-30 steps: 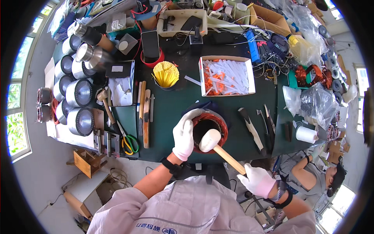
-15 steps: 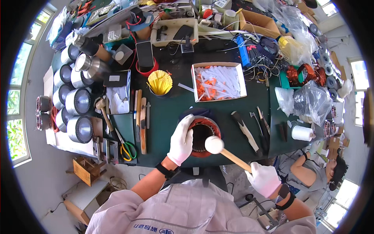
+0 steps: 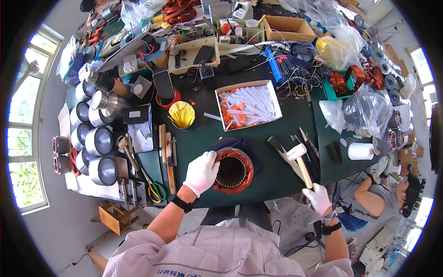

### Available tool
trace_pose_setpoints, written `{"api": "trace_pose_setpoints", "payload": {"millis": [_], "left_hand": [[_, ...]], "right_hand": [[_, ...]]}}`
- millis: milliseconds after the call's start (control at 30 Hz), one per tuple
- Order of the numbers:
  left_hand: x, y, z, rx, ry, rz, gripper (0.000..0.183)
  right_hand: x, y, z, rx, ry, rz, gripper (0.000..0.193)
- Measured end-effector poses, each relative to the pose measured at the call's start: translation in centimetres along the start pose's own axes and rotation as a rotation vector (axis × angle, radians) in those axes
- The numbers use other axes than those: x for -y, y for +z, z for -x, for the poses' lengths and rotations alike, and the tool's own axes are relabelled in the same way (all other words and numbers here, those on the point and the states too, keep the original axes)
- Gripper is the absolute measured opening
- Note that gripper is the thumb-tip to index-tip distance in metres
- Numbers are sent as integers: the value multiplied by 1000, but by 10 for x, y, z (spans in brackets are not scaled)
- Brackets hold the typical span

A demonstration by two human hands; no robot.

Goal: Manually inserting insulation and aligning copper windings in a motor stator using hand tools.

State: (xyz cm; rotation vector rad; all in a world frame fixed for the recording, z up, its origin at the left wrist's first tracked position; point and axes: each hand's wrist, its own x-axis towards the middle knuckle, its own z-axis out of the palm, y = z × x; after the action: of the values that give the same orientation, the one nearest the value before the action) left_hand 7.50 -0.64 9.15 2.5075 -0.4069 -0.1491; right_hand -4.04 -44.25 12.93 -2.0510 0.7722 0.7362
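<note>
A ring-shaped motor stator (image 3: 249, 171) with red-brown copper windings stands on the dark green table, its dark slotted bore facing up. My left hand (image 3: 202, 173), in a white glove, grips its left rim with the fingertips on the upper edge. Behind the stator lies a dark blue cloth (image 3: 244, 147). Off to the right, my gloved right hand (image 3: 318, 199) is closed round the wooden handle of a white-headed mallet (image 3: 296, 152). The mallet head is apart from the stator, in front of a wooden-handled tool (image 3: 278, 144) in the view.
A white box (image 3: 278, 108) of white and orange strips stands behind the stator. Left of it are a cup of yellow strips (image 3: 182, 115), wooden sticks (image 3: 170, 177), scissors (image 3: 157, 191) and wire spools (image 3: 102, 171). Thread (image 3: 361, 151) stands right; a co-worker (image 3: 369, 198) sits beyond.
My right hand has swung the mallet right, from over the stator's right rim to well clear of it. My left hand stays on the stator, and the view has shifted slightly.
</note>
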Motion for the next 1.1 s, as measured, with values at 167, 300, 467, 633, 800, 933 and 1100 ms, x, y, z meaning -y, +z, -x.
{"api": "trace_pose_setpoints", "payload": {"millis": [167, 300, 467, 633, 800, 933, 1100], "left_hand": [[-19, 3, 12, -33, -170, 37, 23], [-34, -15, -10, 69, -124, -198, 25], [-19, -9, -32, 152, -25, -136, 26], [-13, -2, -26, 89, -39, -23, 29], [-10, 3, -21, 31, -82, 82, 28], [-9, 4, -18, 66, -111, 18, 31], [-27, -11, -14, 264, -327, -96, 41]], "right_hand": [[-38, -33, -50, -489, -424, 805, 36], [69, 25, -20, -490, -696, 498, 37], [174, 124, -14, 129, -498, 377, 57], [174, 163, -37, -161, -604, 647, 43], [163, 159, -50, -147, -766, 546, 32], [167, 155, -57, -117, -809, 527, 34], [176, 151, -27, -45, -605, 655, 43]]}}
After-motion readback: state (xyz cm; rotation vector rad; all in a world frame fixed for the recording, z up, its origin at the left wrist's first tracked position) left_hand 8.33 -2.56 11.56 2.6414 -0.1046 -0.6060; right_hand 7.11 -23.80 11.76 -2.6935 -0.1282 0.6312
